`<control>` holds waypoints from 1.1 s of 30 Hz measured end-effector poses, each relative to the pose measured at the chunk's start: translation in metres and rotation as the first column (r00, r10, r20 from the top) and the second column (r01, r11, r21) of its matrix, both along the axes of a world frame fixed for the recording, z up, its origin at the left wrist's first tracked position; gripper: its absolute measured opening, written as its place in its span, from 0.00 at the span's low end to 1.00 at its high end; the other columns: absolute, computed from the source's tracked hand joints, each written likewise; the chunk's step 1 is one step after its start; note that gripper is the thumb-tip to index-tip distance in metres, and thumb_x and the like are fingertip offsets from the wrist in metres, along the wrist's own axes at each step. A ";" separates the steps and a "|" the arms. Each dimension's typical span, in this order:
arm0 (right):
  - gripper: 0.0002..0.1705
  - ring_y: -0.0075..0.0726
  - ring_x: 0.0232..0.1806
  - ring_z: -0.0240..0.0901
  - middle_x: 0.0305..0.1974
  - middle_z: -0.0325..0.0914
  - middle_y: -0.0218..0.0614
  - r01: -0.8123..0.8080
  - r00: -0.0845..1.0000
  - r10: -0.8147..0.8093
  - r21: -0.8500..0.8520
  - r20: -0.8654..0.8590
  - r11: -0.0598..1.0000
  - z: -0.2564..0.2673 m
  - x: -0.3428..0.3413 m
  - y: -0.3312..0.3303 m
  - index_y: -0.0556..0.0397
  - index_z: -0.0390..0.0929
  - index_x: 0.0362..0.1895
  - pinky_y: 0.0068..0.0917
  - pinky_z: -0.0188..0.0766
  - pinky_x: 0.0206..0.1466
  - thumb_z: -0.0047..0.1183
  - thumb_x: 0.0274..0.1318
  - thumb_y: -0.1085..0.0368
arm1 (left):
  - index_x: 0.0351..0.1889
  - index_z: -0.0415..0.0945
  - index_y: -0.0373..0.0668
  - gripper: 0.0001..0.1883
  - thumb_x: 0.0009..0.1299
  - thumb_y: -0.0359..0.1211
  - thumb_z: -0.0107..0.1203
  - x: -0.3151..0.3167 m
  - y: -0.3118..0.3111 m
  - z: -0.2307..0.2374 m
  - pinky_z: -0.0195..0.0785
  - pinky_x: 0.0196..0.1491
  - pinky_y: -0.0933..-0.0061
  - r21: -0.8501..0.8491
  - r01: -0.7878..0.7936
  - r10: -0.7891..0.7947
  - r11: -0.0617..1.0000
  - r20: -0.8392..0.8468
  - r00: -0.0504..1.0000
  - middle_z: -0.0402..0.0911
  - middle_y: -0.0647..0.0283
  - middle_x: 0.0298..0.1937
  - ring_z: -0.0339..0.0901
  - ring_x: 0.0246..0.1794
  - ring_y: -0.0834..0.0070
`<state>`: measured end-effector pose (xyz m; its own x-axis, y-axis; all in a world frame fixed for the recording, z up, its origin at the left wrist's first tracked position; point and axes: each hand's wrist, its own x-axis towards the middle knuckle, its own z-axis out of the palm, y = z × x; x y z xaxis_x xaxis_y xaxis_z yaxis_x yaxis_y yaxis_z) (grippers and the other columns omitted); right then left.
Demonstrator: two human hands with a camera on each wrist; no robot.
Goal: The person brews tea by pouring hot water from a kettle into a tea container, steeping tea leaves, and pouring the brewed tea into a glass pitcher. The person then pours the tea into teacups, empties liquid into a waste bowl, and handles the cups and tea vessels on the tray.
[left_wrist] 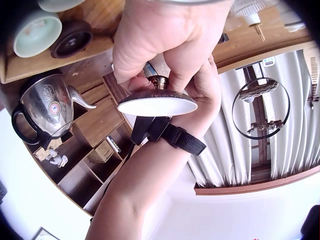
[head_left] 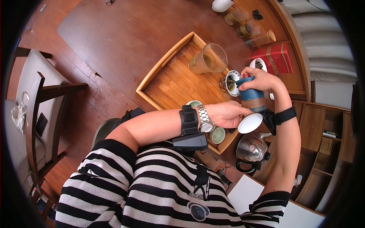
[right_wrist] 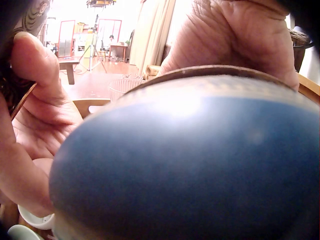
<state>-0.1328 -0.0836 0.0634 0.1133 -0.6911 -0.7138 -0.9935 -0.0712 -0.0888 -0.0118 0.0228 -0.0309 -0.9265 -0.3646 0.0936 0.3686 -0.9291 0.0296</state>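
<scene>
My left hand [head_left: 228,114] pinches a lid by its knob. The lid [left_wrist: 157,105] has a dark patterned outside and a white inside. My right hand [head_left: 262,80] grips a blue jar [head_left: 251,95] with a brown band, its fingers over the blue rim end. In the right wrist view the jar's blue surface [right_wrist: 185,160] fills most of the picture, hiding the jar's far side. The rim end lies close beside a patterned white bowl [head_left: 232,83] holding tea leaves. My left fingertips are near the jar's lower end, with the lid just below in the head view.
A wooden tray [head_left: 152,78] carries a ribbed glass pitcher [head_left: 208,59] and pale green cups [head_left: 217,135]. A steel kettle [head_left: 251,149] stands nearest my body on the right. Beyond my right hand are a white dish [head_left: 259,65], a red box [head_left: 275,59] and several glass jars [head_left: 249,28].
</scene>
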 end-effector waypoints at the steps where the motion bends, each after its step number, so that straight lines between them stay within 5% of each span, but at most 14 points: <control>1: 0.32 0.37 0.39 0.71 0.37 0.73 0.40 0.003 1.000 -0.003 0.004 -0.008 1.000 0.000 0.001 0.000 0.50 0.70 0.40 0.30 0.68 0.43 0.64 0.28 0.48 | 0.52 0.62 0.28 0.16 0.69 0.28 0.46 0.000 0.000 0.000 0.70 0.51 0.73 0.000 0.002 -0.002 1.000 -0.003 1.000 0.75 0.54 0.47 0.76 0.46 0.72; 3: 0.32 0.37 0.39 0.71 0.37 0.73 0.40 0.006 1.000 -0.006 0.008 -0.016 1.000 0.002 0.003 0.001 0.50 0.70 0.40 0.30 0.68 0.43 0.64 0.28 0.48 | 0.52 0.62 0.28 0.17 0.69 0.28 0.46 -0.001 0.001 0.000 0.70 0.51 0.73 0.001 -0.001 0.001 1.000 -0.003 1.000 0.75 0.54 0.47 0.76 0.46 0.72; 5: 0.27 0.28 0.39 0.65 0.34 0.66 0.28 0.039 0.998 -0.038 0.027 -0.047 0.999 0.005 0.008 0.002 0.50 0.70 0.39 0.23 0.63 0.46 0.64 0.33 0.54 | 0.52 0.62 0.28 0.17 0.69 0.28 0.46 -0.002 0.001 -0.001 0.70 0.52 0.73 0.001 -0.003 0.003 1.000 -0.002 1.000 0.75 0.54 0.47 0.76 0.46 0.72; 8: 0.32 0.37 0.40 0.71 0.37 0.74 0.40 0.001 1.000 -0.001 0.003 -0.016 1.000 0.002 0.001 0.001 0.50 0.70 0.40 0.30 0.68 0.43 0.64 0.29 0.48 | 0.53 0.62 0.29 0.17 0.69 0.28 0.46 -0.002 0.001 -0.002 0.70 0.52 0.73 -0.012 -0.011 0.010 1.000 -0.010 1.000 0.75 0.54 0.48 0.75 0.46 0.72; 33: 0.33 0.36 0.41 0.70 0.38 0.73 0.38 0.009 0.998 -0.009 0.006 -0.056 1.000 0.020 0.028 0.011 0.51 0.70 0.42 0.29 0.67 0.44 0.64 0.29 0.49 | 0.53 0.62 0.29 0.17 0.69 0.28 0.46 0.010 0.008 0.007 0.69 0.52 0.73 -0.016 -0.016 0.015 1.000 -0.040 0.999 0.75 0.55 0.48 0.75 0.46 0.73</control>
<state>-0.1052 -0.0725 0.0835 0.0672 -0.6876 -0.7230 -0.9975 -0.0619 -0.0338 -0.0017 0.0313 -0.0243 -0.9159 -0.3772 0.1369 0.3844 -0.9227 0.0296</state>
